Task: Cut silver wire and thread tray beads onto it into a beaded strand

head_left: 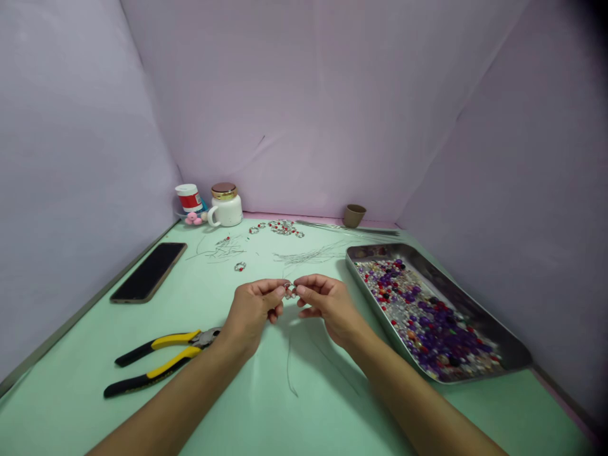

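Left grip (251, 308) and right grip (333, 304) pinch beads (289, 292); red label (191, 202) illegible.

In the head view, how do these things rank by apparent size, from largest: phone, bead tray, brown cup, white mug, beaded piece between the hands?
1. Bead tray
2. Phone
3. White mug
4. Brown cup
5. Beaded piece, judged by its visible part; some is covered
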The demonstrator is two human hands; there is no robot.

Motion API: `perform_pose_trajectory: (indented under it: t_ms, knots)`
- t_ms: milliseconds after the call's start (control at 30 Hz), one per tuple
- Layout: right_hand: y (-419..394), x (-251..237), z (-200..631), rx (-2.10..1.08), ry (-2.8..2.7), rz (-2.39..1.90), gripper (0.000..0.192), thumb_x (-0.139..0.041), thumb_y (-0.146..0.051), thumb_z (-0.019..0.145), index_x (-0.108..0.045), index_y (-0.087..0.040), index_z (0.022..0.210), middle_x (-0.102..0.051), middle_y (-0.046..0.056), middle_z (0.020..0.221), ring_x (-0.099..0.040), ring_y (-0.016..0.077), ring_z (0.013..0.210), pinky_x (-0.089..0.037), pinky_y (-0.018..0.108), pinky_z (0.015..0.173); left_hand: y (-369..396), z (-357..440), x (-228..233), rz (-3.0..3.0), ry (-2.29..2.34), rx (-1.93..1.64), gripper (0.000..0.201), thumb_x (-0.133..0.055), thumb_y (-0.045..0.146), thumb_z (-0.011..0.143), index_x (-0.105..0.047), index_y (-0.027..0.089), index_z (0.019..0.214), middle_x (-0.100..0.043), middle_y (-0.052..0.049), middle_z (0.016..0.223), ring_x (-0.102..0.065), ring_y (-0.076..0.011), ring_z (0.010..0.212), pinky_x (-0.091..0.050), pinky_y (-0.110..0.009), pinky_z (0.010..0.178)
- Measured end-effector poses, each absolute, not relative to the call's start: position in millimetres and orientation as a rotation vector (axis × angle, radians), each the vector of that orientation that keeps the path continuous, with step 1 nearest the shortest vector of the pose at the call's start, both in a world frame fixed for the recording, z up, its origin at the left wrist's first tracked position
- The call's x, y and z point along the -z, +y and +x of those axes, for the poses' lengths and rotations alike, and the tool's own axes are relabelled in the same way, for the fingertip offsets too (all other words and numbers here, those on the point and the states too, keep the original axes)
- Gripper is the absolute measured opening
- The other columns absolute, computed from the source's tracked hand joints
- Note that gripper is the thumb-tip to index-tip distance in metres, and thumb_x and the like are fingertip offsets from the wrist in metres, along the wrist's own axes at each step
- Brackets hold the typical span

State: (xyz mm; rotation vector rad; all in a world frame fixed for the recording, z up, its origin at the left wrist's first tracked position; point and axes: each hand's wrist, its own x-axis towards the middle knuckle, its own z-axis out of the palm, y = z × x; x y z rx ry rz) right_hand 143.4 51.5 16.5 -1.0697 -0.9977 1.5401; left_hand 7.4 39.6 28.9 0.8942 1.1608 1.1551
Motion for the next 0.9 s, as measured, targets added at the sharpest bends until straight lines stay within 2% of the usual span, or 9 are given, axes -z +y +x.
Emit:
perform_pose_trajectory:
  t_ms: [267,367,467,567,733,900]
  knots:
    - [53,-17,143,-1.566,-0.902,-1.064,0.024,-0.074,-0.026,0.049,-0.062,-0.015,0.066,-0.057,-0.001,0.059,-0.051,0.0089,0.049,-0.047,0.025,0.046,42,6,-27,0.873,1.147,-1.126,0.027,-0.062,0.013,0.056,-0.061,0.011,0.083,-0.056,0.002,0.059,-0.046,-0.0055,0.043,-0.031,-0.019,0.04]
    - [53,-15,143,-1.535,-0.899,-1.071,0.023,-0.074,-0.026,0.05,-0.062,-0.015,0.066,-0.058,-0.001,0.059,-0.051,0.009,0.05,-0.048,0.025,0.048,40,11,-19,0.876,1.209,-1.134,0.024,-0.054,0.007,0.055,-0.059,0.012,0.078,-0.058,0.0,0.065,-0.044,-0.0049,0.041,-0.03,-0.018,0.038]
    - [54,-13,147,-1.508,-0.904,-1.081,0.023,-0.074,-0.026,0.05,-0.062,-0.015,0.066,-0.058,-0.001,0.06,-0.051,0.0088,0.05,-0.047,0.025,0.049,31,20,-4,0.912,1.272,-1.153,0.019,-0.048,0.005,0.055,-0.057,0.014,0.07,-0.057,0.001,0.062,-0.039,-0.0046,0.038,-0.026,-0.018,0.036]
    - [61,-16,150,-1.464,-0.912,-1.124,0.023,-0.074,-0.026,0.05,-0.063,-0.015,0.066,-0.058,-0.001,0.059,-0.05,0.0082,0.05,-0.045,0.022,0.046,22,29,14,1.222,1.345,-1.213,0.017,-0.045,0.006,0.06,-0.059,0.016,0.065,-0.056,0.002,0.058,-0.04,-0.0067,0.042,-0.028,-0.018,0.038]
    - [108,-21,125,-1.309,-1.212,-1.325,0.013,-0.068,-0.025,0.055,-0.063,-0.016,0.064,-0.059,0.0,0.058,-0.05,0.0087,0.049,-0.041,0.022,0.044,21,33,31,1.46,1.438,-1.228,0.025,-0.041,0.004,0.062,-0.059,0.02,0.065,-0.052,0.002,0.049,-0.047,-0.0122,0.047,-0.032,-0.021,0.041]
    - [171,-1,71,-1.248,-1.458,-1.395,0.002,-0.064,-0.015,0.056,-0.062,-0.015,0.056,-0.056,0.0,0.048,-0.048,0.0094,0.044,-0.04,0.023,0.042,23,30,30,1.538,1.468,-1.196,0.028,-0.039,0.001,0.06,-0.059,0.02,0.062,-0.057,0.0,0.056,-0.053,-0.0156,0.056,-0.037,-0.025,0.049]
